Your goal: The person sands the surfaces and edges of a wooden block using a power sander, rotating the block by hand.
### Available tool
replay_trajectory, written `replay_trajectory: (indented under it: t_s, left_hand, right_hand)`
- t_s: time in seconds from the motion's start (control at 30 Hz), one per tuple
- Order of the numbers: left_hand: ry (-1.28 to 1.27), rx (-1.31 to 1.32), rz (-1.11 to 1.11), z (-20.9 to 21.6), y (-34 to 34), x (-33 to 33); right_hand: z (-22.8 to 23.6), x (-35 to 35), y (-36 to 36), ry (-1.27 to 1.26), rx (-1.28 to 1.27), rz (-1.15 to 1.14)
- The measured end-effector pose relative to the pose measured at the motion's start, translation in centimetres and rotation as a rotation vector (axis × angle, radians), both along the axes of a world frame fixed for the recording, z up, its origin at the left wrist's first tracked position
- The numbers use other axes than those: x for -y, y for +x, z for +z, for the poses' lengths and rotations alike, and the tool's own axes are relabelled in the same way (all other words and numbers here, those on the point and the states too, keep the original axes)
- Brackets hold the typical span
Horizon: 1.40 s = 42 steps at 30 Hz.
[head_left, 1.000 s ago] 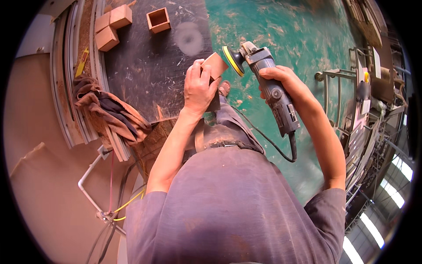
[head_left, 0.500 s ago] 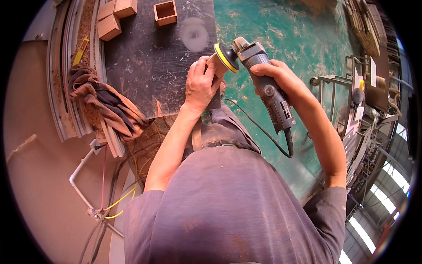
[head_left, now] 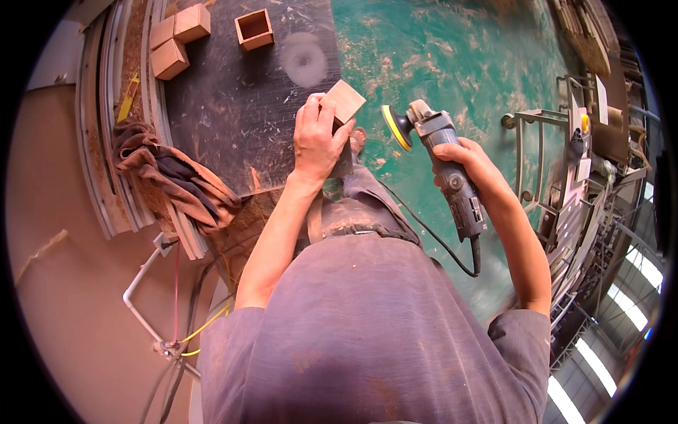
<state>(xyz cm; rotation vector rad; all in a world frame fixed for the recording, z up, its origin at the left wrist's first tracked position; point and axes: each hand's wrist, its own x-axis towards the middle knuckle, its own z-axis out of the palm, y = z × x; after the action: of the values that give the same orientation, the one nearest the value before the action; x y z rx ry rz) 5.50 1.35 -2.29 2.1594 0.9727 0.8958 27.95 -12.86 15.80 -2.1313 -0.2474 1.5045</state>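
Note:
My left hand (head_left: pixel 318 145) grips a small wooden box (head_left: pixel 344 102) by its near side, over the right edge of the dark tabletop. One flat pale face of the box is turned up and to the right. Out over the green floor, my right hand (head_left: pixel 466 166) is wrapped round the body of a black angle grinder (head_left: pixel 450 159). Its round sanding pad (head_left: pixel 397 128), black with a yellow rim, faces the box with a gap between them. A black cord trails from the tool's lower end.
On the dark tabletop (head_left: pixel 233 134) stand an open wooden box (head_left: pixel 254 30) and several closed-looking wooden blocks (head_left: pixel 170 59) at the far left. A brown cloth (head_left: pixel 169 173) drapes over the left rails. To the right, a metal trolley (head_left: pixel 533 131) stands on the green floor (head_left: pixel 431 63).
The grinder has moved right and slightly down, so its pad is off the box. My left hand has turned the box, and its pale flat face now shows.

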Motion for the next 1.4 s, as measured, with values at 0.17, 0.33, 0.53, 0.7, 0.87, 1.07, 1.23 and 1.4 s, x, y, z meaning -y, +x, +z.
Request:
replay_trajectory:
  t_s: [0.17,0.33,0.53,0.7,0.87,1.07,1.23,1.4]
  left_hand:
    - [-0.378,0.116,0.069,0.8,-1.0,0.2]
    - [-0.443,-0.144,0.051,0.2,-2.6,-0.6]
    - [-0.188,-0.072,0.152,0.1,-2.6,1.3]
    - [0.007,-0.007,0.256,-3.0,-1.4,1.4]
    - [0.033,0.02,0.261,-3.0,-1.1,1.4]
    - [0.053,0.035,0.288,-2.9,-0.8,1.5]
    - [0.078,0.023,0.29,-3.5,-0.8,1.6]
    - [0.092,-0.002,0.307,-4.1,-0.8,1.6]
  right_hand:
    - [0.5,1.3,0.6,0.037,0.0,-0.091]
    - [1.2,-0.3,1.2,0.055,-0.028,-0.035]
    - [1.9,-4.8,0.3,0.044,-0.008,0.163]
    - [2.1,-9.3,-2.1,0.009,0.053,0.314]
    - [2.2,-12.5,-4.4,-0.019,0.086,0.395]
    - [1.7,-12.7,-4.8,-0.019,0.111,0.436]
    - [1.7,-10.0,-3.6,-0.061,0.155,0.361]
    - [2.4,-6.9,-2.1,-0.124,0.139,0.308]
